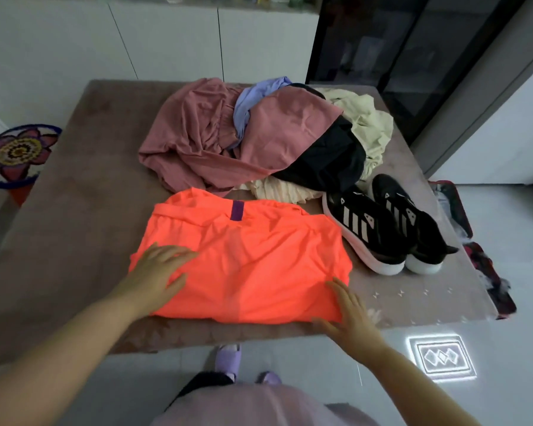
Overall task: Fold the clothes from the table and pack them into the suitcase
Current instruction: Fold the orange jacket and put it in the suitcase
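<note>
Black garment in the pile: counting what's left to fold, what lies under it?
Beneath the black garment, a cream ribbed cloth shows at its near edge and a pale yellow garment behind it. Anything else is covered.

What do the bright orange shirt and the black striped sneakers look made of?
Bright orange shirt: thin, smooth, likely synthetic sports knit; it lies flat with soft shallow creases. Black sneakers with white stripes: seemingly matte textile uppers on white rubbery-looking soles; weave too blurred to confirm.
</note>
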### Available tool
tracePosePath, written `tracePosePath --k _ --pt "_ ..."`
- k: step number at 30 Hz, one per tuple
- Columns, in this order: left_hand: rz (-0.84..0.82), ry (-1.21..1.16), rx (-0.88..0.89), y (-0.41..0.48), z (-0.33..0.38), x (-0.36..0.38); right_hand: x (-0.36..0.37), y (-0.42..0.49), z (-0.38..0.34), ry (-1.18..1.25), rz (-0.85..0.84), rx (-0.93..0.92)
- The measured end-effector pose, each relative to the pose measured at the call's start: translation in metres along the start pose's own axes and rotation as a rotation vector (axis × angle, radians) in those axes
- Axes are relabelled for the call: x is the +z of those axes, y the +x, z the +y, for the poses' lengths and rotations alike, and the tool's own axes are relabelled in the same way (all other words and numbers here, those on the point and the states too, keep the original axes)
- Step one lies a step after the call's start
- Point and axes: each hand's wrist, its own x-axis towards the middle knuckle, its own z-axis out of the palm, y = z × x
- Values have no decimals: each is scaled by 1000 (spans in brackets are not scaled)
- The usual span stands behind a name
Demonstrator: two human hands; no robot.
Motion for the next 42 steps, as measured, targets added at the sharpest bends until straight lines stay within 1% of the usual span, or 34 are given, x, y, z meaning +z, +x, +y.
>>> tracePosePath --k 2,3,4,5,8,9,10,11,13,15,16,17,18,20,22,23,25,27,28,30,31,32,33,34,35,36,38,40,41,42 --pt "-42 75 67 19 44 18 7 -3 -12 19 217 181" --pt "-68 120 105 28 62 28 10 -2 -15 31 283 292" --pt "-119 157 112 34 80 36 10 0 -19 36 298 383" --pt "-131 184 115 41 95 43 9 2 -23 24 265 442" --pt "-237 162 71 50 116 60 8 7 -30 -97 121 498" --pt "-242 155 54 49 114 67 9 8 -31 -119 90 505" --pt "-287 165 31 48 115 70 11 9 -32 -121 78 500" --pt "-351 197 22 46 118 73 12 11 -32 -80 79 497" --pt "-359 250 -6 47 122 72 14 14 -33 142 127 497" --pt "-382 230 -11 49 123 73 12 14 -42 374 191 471" --pt "-428 162 -56 49 125 70 9 14 -47 437 236 427" --pt "-412 97 -63 51 130 62 5 15 -54 456 278 365" --pt "-361 20 -72 53 133 56 1 15 -62 437 312 289" --pt "-178 -246 -151 57 140 42 -3 19 -81 362 338 113" --pt "18 -665 -221 62 144 26 -2 25 -105 299 294 -91" --pt "68 -857 -254 64 143 16 2 28 -118 270 253 -193" --pt "86 -1105 -403 63 133 -5 14 36 -143 203 169 -374" --pt "73 -1213 -656 57 110 -16 28 41 -167 149 99 -513" --pt "61 -1228 -779 51 98 -19 36 42 -177 121 58 -560" --pt "50 -1246 -949 34 73 -25 51 41 -195 81 -38 -637" --pt "60 -1276 -1027 23 64 -28 57 40 -203 85 -115 -660" --pt "66 -1332 -1072 12 58 -30 62 38 -208 91 -222 -698" --pt "75 -1382 -1069 1 53 -31 63 37 -210 97 -312 -771" --pt "90 -1395 -1039 -8 52 -31 61 38 -208 103 -354 -833" --pt "93 -1346 -1011 -14 51 -28 58 41 -201 105 -353 -856" --pt "78 -1254 -979 -18 52 -22 53 48 -188 95 -312 -840" --pt "-18 -1016 -874 -17 58 -10 40 66 -156 0 -193 -725" --pt "-108 -779 -694 -12 69 6 28 83 -130 -154 -159 -574" --pt "-128 -634 -632 -9 75 14 25 92 -124 -202 -157 -506" --pt "-128 -496 -607 -7 80 20 24 100 -124 -215 -152 -454"
